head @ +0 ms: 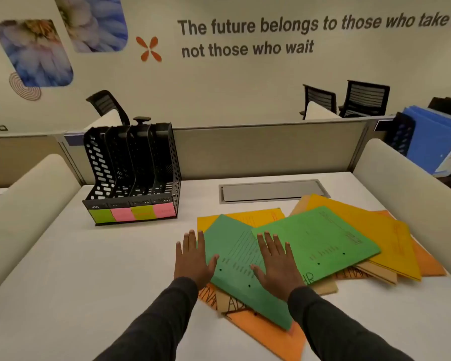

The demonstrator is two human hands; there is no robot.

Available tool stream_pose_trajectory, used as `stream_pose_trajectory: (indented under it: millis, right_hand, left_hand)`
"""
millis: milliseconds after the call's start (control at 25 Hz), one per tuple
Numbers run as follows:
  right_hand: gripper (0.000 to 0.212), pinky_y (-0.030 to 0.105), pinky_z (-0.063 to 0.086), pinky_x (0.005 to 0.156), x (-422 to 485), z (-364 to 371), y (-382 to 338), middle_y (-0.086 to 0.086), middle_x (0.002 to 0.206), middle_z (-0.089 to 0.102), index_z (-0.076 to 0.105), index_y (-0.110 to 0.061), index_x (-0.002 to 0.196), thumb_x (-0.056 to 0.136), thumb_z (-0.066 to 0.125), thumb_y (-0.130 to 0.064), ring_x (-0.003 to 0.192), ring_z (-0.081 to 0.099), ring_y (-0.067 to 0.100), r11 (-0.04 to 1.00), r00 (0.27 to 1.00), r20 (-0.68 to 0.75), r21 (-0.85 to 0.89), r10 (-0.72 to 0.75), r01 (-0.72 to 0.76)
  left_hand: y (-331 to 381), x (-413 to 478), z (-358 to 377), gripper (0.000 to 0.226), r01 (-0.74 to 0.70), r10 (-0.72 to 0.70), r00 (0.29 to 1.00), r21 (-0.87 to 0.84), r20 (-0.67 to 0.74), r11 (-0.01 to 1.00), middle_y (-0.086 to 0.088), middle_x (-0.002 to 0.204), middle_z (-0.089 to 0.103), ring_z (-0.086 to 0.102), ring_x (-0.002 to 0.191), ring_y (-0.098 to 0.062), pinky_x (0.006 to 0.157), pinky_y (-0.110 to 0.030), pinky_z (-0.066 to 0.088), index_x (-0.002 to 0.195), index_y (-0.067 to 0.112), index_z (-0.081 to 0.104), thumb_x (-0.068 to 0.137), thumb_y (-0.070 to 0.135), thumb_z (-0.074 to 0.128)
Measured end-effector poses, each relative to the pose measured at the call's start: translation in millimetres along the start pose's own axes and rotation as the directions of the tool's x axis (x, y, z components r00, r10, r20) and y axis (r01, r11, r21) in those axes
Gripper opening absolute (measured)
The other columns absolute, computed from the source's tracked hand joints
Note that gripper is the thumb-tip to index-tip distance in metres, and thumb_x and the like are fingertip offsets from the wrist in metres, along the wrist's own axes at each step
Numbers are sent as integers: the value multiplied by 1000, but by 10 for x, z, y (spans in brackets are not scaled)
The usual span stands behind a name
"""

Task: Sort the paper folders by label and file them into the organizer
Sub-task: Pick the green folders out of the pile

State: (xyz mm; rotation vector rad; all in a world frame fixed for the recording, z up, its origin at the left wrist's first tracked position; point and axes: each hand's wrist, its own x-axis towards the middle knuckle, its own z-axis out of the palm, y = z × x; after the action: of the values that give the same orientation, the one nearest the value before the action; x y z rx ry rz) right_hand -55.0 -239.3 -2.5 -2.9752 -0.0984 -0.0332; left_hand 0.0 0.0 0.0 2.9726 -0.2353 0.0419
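Note:
A loose pile of paper folders lies on the white desk (102,269). Two green folders are on top: one near me (235,261), one further right (320,238). Yellow folders (380,227) and orange folders (268,334) fan out beneath them, some with handwritten labels. My left hand (193,259) lies flat with fingers spread at the near green folder's left edge. My right hand (277,264) rests flat and spread where the two green folders overlap. Neither hand grips anything. A black mesh organizer (133,170) with several upright slots stands at the back left, with green and pink sticky labels (132,213) along its front.
A grey cable hatch (271,191) is set into the desk behind the pile. Cream side dividers (406,183) and a grey back partition (258,149) bound the desk. Blue folders (438,142) stand in a rack on the neighbouring desk at right. Office chairs stand beyond.

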Motion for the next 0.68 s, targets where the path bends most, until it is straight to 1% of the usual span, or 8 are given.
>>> stream_pose_trajectory:
  millis: [80,240,360,440,520,680]
  right_hand:
    - [84,50,-7,123,-148,141,2,5,165,-18,-21,-21,154,97,27,-61,153,-12,28,1000,998,58,-6,21,-21]
    - [83,48,-10,121,-477,481,67,7,166,-14,-16,-19,156,97,24,-62,153,-10,28,998,989,136,-18,61,-59]
    - [80,48,-12,122,-615,618,83,9,166,-11,-6,-16,158,98,19,-63,153,-10,28,998,981,183,-33,64,-59]
    - [80,48,-13,122,-649,654,90,10,167,-10,-3,-16,159,98,18,-63,153,-10,28,998,980,190,-29,63,-58]
    - [81,48,-12,122,-643,652,104,10,167,-9,-1,-16,159,97,19,-64,153,-9,28,999,979,199,-16,52,-50]
    - [81,48,-11,123,-651,682,145,10,167,-7,0,-17,159,97,20,-65,154,-8,28,999,980,195,5,41,-43]
  left_hand:
    - [0,-149,145,84,14,-15,996,15,83,1000,-16,166,4,4,153,-31,123,-49,5,157,12,-1,96,61,29]
    - [2,-469,497,84,41,-35,988,-40,148,998,-14,165,7,9,152,-29,124,-47,8,158,13,3,95,60,33]
    - [46,-605,656,82,52,-41,989,-77,142,996,-14,164,8,13,151,-30,123,-44,15,157,14,11,93,60,36]
    - [85,-678,736,82,83,-63,988,-147,138,986,-15,164,7,13,151,-31,121,-42,20,157,14,15,92,57,42]
    - [100,-740,798,83,106,-80,987,-192,139,976,-17,164,5,12,151,-32,120,-41,22,157,14,15,92,55,46]
    - [113,-791,875,84,128,-103,987,-202,127,971,-19,164,5,12,151,-34,121,-42,22,157,13,13,93,55,48]
